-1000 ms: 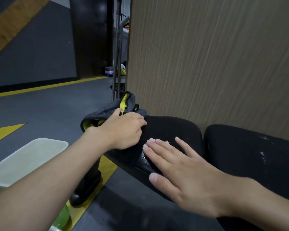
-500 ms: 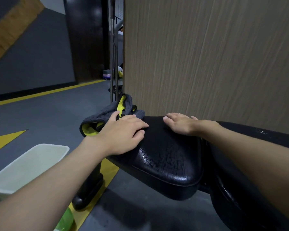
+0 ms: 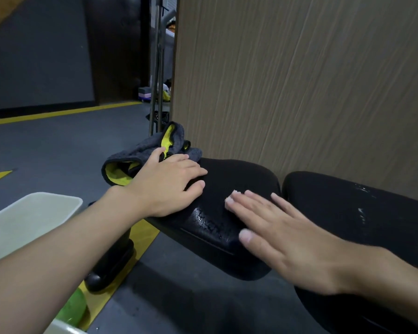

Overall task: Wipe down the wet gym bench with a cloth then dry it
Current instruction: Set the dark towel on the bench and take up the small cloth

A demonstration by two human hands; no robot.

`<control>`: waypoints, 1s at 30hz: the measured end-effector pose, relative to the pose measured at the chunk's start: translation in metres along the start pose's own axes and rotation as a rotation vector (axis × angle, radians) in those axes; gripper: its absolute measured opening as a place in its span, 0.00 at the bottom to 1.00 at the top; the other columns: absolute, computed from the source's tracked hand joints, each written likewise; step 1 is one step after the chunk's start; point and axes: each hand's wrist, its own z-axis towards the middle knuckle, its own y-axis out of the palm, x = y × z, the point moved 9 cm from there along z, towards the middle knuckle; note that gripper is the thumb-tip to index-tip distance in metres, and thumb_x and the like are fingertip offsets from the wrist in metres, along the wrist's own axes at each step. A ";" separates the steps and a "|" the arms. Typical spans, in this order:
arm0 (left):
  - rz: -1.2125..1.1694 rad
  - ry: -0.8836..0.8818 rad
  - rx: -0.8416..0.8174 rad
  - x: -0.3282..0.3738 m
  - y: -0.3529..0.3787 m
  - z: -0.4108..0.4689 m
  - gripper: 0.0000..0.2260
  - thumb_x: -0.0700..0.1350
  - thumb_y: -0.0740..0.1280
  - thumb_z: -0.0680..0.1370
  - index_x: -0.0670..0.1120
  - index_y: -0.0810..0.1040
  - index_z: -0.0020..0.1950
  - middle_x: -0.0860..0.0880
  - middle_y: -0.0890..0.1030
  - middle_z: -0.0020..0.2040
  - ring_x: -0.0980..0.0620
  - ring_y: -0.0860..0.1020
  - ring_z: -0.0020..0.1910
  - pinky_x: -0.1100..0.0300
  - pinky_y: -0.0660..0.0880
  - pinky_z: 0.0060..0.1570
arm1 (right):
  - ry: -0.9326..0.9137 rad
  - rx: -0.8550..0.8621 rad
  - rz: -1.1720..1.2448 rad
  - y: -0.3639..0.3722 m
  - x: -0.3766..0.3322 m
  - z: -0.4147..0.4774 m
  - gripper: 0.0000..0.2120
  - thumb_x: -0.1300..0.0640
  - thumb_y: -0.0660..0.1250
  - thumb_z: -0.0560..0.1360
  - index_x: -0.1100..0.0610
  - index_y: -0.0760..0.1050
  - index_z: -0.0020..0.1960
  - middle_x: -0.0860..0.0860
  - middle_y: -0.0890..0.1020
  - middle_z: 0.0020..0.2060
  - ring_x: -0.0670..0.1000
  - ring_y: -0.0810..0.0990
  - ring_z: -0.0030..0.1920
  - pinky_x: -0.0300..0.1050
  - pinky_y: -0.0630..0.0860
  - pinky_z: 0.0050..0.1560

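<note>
Resting the empty left hand [image 3: 165, 182] on the bench [image 3: 239, 174] end by the cloth [image 3: 140, 150], spreading the right hand [image 3: 287, 239] flat on the bench, maybe feeling for wet.

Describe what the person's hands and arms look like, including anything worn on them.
Both the left hand and right hand are bare: no gloves, rings or watch show. The forearms are uncovered as far as the frame reaches, no sleeves in view.
</note>
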 end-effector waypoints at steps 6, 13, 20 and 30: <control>-0.005 0.001 -0.006 0.001 0.000 -0.002 0.30 0.63 0.40 0.76 0.59 0.68 0.73 0.62 0.69 0.73 0.57 0.57 0.76 0.40 0.46 0.75 | 0.247 0.083 0.168 -0.011 0.083 0.076 0.29 0.38 0.40 0.82 0.45 0.46 0.81 0.42 0.48 0.80 0.41 0.42 0.78 0.51 0.38 0.78; 0.025 -0.030 0.052 -0.014 -0.013 -0.001 0.30 0.65 0.41 0.75 0.60 0.68 0.72 0.57 0.64 0.76 0.55 0.54 0.77 0.35 0.44 0.73 | 0.574 0.041 0.288 -0.007 0.152 0.138 0.42 0.27 0.40 0.76 0.52 0.48 0.81 0.52 0.51 0.81 0.56 0.49 0.80 0.59 0.46 0.78; 0.132 -0.116 -0.024 -0.016 -0.007 -0.004 0.32 0.65 0.44 0.74 0.52 0.64 0.73 0.53 0.67 0.73 0.49 0.59 0.75 0.34 0.56 0.69 | 0.448 0.084 0.144 -0.018 0.088 0.177 0.42 0.29 0.38 0.77 0.55 0.54 0.80 0.55 0.57 0.79 0.57 0.54 0.79 0.56 0.50 0.77; 0.092 -0.115 0.007 -0.017 -0.009 -0.005 0.29 0.64 0.48 0.77 0.48 0.66 0.70 0.52 0.69 0.72 0.49 0.58 0.76 0.35 0.53 0.71 | 0.315 0.090 0.178 -0.016 0.063 0.160 0.28 0.41 0.37 0.83 0.48 0.47 0.81 0.46 0.49 0.81 0.47 0.44 0.80 0.56 0.39 0.77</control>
